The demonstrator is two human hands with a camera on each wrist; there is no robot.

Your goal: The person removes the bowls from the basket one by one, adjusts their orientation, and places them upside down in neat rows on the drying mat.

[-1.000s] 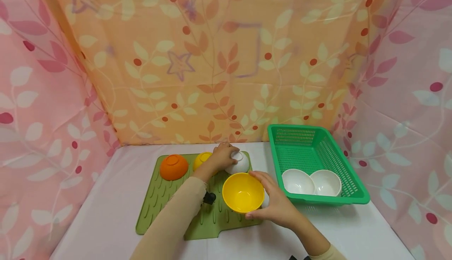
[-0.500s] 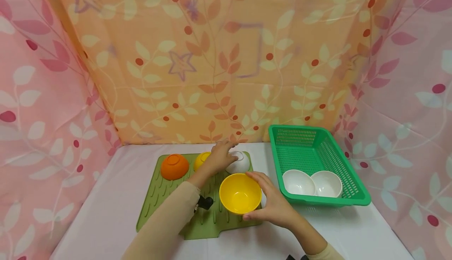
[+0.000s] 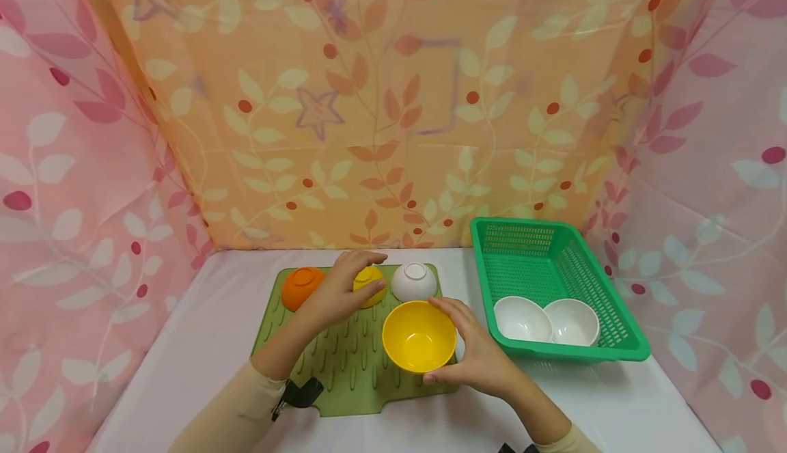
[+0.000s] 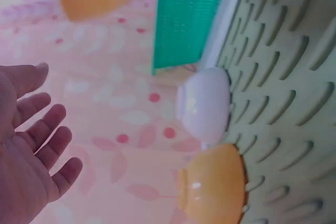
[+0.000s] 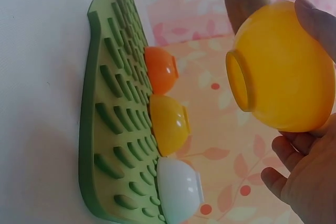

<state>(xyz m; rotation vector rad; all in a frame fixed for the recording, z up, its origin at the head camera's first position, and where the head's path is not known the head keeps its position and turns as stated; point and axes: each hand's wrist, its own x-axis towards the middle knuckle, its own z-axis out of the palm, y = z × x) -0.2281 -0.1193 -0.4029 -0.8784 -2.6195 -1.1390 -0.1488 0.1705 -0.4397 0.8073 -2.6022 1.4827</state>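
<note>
My right hand (image 3: 476, 354) holds a yellow bowl (image 3: 419, 337) by its rim, thumb and fingers on opposite sides, its hollow facing the head camera. In the right wrist view the bowl's foot ring (image 5: 240, 81) shows, with the bowl raised off the mat. My left hand (image 3: 344, 287) holds nothing, its fingers spread and slightly bent, and overlaps a second yellow bowl (image 3: 371, 285) in the head view. Along the back of the green drying mat (image 3: 350, 350), an orange bowl (image 3: 300, 289), that yellow bowl and a white bowl (image 3: 414, 283) stand upside down.
A green plastic basket (image 3: 522, 241) stands at the right of the table. Two white bowls (image 3: 521, 319) lie in its near end, hollows up. The table has a white cloth (image 3: 184, 344). Patterned curtains (image 3: 369, 98) enclose the back and sides.
My left hand has drawn away from the white bowl, moving left and toward me over the second yellow bowl. The held yellow bowl has shifted slightly left, then stayed nearly still.
</note>
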